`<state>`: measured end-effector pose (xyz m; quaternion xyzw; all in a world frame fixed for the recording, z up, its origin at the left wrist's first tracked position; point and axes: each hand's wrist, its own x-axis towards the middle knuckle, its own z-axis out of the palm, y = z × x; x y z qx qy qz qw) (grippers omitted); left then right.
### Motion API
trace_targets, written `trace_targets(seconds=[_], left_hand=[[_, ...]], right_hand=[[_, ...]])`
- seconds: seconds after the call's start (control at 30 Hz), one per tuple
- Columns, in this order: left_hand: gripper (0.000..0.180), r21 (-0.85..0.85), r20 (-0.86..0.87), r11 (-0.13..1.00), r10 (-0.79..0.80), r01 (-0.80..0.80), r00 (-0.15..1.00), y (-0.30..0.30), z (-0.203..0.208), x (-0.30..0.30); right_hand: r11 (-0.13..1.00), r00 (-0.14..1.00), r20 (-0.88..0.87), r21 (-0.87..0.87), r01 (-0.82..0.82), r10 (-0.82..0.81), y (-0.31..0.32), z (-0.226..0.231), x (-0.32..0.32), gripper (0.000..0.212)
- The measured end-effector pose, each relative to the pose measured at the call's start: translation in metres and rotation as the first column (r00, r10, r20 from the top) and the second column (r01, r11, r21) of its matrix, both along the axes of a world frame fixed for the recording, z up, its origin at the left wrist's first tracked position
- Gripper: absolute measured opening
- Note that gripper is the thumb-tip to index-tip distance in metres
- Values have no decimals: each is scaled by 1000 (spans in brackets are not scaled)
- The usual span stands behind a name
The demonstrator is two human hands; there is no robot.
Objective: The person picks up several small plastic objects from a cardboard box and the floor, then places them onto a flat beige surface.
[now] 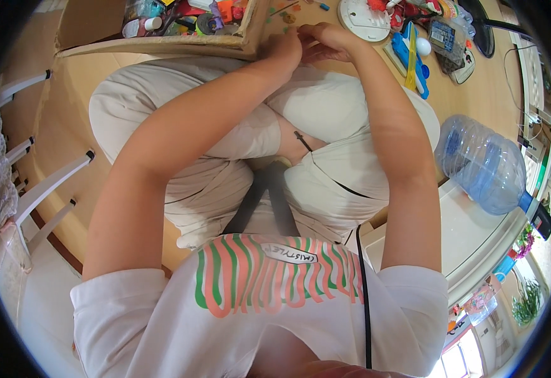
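I sit cross-legged on a wooden floor (pixel 74 126) and both arms reach forward over my knees. My left hand (pixel 286 47) and my right hand (pixel 326 39) meet at the top middle, fingertips pinched together on a small thin pale piece (pixel 311 45). It is too small to make out what it is. The hands hover by the near corner of a cardboard box (pixel 162 44). Small coloured bits (pixel 288 17) lie on the floor just beyond them.
The cardboard box holds several toys and bottles. A white round disc (pixel 362 19), blue plastic parts (pixel 408 53) and other small items lie at top right. A large blue water jug (pixel 483 164) lies right of my knee. White chair legs (pixel 48 189) stand to the left.
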<state>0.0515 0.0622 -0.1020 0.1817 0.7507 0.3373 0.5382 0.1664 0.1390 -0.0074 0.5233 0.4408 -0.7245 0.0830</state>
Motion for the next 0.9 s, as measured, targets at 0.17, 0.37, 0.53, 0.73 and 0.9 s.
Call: trace_targets(seconds=[0.17, 0.37, 0.53, 0.73, 0.9], left_hand=[[65, 24, -30, 1000, 8, -7, 1000, -1, 6, -2], [70, 39, 195, 998, -63, 56, 979, -7, 36, 0], [67, 30, 267, 999, 13, -21, 964, -8, 48, -5], [65, 44, 354, 997, 41, -61, 934, -11, 63, -2], [66, 44, 387, 994, 72, -97, 919, -8, 39, -1]], right_hand=[[999, 994, -108, -8, 31, -31, -5, -5, -1, 43], [997, 983, -164, -34, 72, -77, -1, -28, 8, 47], [997, 989, -137, -50, 51, -57, -4, -10, 0, 41], [999, 995, -100, -38, 26, -30, 2, -18, 7, 46], [1000, 999, -46, -21, -3, 2, 3, -17, 7, 50]])
